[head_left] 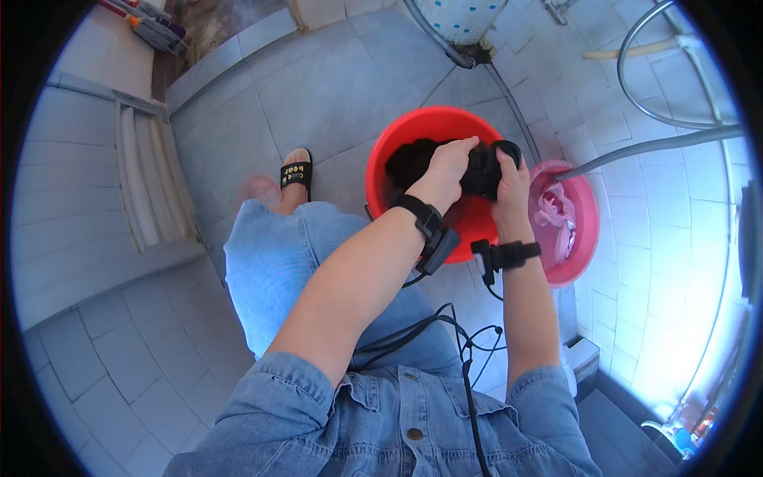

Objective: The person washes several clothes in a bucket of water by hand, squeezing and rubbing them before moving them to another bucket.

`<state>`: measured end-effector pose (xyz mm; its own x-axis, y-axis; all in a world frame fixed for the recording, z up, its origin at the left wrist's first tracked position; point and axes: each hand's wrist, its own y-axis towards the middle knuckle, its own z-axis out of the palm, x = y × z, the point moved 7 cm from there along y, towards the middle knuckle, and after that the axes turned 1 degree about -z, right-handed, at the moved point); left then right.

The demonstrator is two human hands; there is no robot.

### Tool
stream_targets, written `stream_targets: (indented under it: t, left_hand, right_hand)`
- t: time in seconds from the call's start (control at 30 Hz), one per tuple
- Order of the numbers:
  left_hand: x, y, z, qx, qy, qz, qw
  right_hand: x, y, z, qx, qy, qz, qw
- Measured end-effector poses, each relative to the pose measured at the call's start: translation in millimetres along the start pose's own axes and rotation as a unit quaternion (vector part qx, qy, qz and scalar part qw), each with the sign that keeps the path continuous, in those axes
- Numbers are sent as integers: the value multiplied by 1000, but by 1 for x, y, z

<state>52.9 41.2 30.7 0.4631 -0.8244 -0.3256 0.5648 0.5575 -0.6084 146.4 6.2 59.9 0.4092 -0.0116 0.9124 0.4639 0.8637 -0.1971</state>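
A red bucket (pixel 388 135) stands on the tiled floor in front of me. Over it, my left hand (pixel 451 171) and my right hand (pixel 513 184) grip a bunched black cloth (pixel 480 172) between them. The fingers of both hands are closed round it. More dark fabric (pixel 410 162) lies inside the bucket on its left side; whether it is one piece with the cloth I hold, I cannot tell. Each wrist wears a black strap with a small device on it.
Close against the bucket's right side is a pink basin (pixel 589 238) with a pink plastic bag (pixel 555 208) in it. A grey hose (pixel 648 149) runs from the right wall to the basin. Cables (pixel 429 322) hang across my lap. Brooms (pixel 156 32) lean at the far left.
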Motion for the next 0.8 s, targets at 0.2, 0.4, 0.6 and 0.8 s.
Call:
stream_targets:
  t: [0.2, 0.4, 0.6, 0.8]
  left_hand:
    - [-27, -22, 21, 46, 63, 79, 994]
    - [-34, -11, 11, 60, 15, 100, 993]
    - [-13, -13, -20, -125, 92, -133, 979]
    - [-30, 0, -15, -60, 39, 94, 993]
  right_hand:
    - [-36, 10, -8, 8, 128, 90, 988]
    - [-28, 6, 2, 45, 210, 152, 965]
    - [12, -5, 30, 113, -5, -93, 989]
    - [-27, -4, 16, -57, 82, 105, 989]
